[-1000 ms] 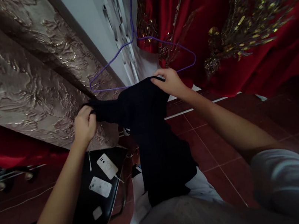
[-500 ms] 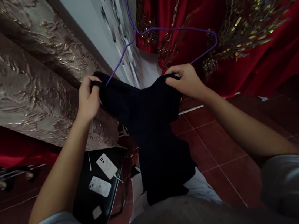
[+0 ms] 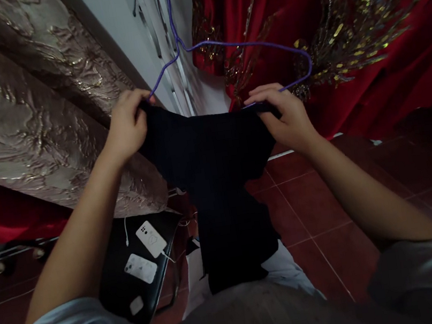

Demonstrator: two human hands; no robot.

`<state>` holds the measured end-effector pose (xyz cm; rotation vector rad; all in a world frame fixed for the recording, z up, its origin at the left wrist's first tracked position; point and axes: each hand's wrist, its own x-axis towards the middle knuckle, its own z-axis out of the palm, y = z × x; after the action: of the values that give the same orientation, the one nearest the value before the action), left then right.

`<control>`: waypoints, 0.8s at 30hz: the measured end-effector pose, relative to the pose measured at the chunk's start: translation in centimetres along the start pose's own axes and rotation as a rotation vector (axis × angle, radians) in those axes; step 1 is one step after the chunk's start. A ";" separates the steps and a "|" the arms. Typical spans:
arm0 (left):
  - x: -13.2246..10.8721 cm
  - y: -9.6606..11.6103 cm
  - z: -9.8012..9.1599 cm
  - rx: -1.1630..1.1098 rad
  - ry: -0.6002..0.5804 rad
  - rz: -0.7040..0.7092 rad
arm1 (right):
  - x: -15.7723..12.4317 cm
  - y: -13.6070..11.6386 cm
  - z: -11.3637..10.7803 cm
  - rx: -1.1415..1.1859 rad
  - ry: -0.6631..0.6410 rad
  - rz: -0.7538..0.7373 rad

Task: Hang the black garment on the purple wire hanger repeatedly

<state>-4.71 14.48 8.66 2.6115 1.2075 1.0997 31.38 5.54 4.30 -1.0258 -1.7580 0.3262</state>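
Centre frame: a dark ribbed fabric garment point(image 3: 219, 183) is stretched across a thin purple wire hanger point(image 3: 223, 45). The left hand point(image 3: 127, 124) grip is clamped on one top corner and the right hand point(image 3: 286, 116) grip on the other. Judged: fitting step. Both corners need even seating on the wire.

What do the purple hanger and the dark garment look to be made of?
Purple hanger: thin wire, probably coated metal, given its slim bent outline. Dark garment: soft matte cloth, possibly ribbed knit; it sags and drapes limply.
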 end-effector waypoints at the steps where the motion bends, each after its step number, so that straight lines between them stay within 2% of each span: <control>1: 0.1 -0.4 -0.1 0.024 0.009 -0.005 | -0.3 -0.4 -0.1 0.043 -0.015 0.026; 4: 0.4 -1.1 0.1 0.038 0.037 -0.038 | -0.7 -1.7 0.3 0.268 -0.028 0.176; 6: 0.3 -1.0 0.2 0.022 0.051 -0.060 | -0.9 -2.5 0.8 0.437 -0.095 0.307; 10: 0.1 -0.5 -0.1 -0.021 0.044 -0.120 | -1.1 -3.5 0.5 0.677 -0.424 0.516; 12: 0.1 -0.3 -0.4 -0.027 0.035 -0.141 | -1.2 -3.3 -0.5 0.671 -0.577 0.562; 14: 0.3 -0.3 -0.7 -0.046 0.030 -0.158 | -1.1 -2.7 -1.8 0.543 -0.651 0.545; 15: 0.3 -0.4 -0.8 -0.058 0.030 -0.166 | -1.0 -2.3 -2.5 0.444 -0.621 0.498; 16: 0.4 -0.5 -0.8 -0.065 0.030 -0.170 | -0.7 -1.9 -3.2 0.335 -0.531 0.426; 19: 0.5 -0.8 -0.7 -0.010 0.007 -0.135 | 0.4 -0.7 -4.9 0.080 -0.043 0.168; 21: 0.5 -1.1 -0.6 0.074 -0.011 -0.089 | 1.6 -0.1 -5.5 0.055 0.199 0.062; 22: 0.5 -1.2 -0.6 0.116 -0.010 -0.068 | 2.2 0.1 -5.6 0.092 0.239 0.054; 24: 0.4 -1.5 -0.7 0.185 0.011 -0.035 | 3.5 0.6 -5.7 0.227 0.158 0.159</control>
<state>-5.88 15.63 8.89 2.7071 1.4157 1.0439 36.22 7.22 8.63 -1.0002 -1.4642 0.5183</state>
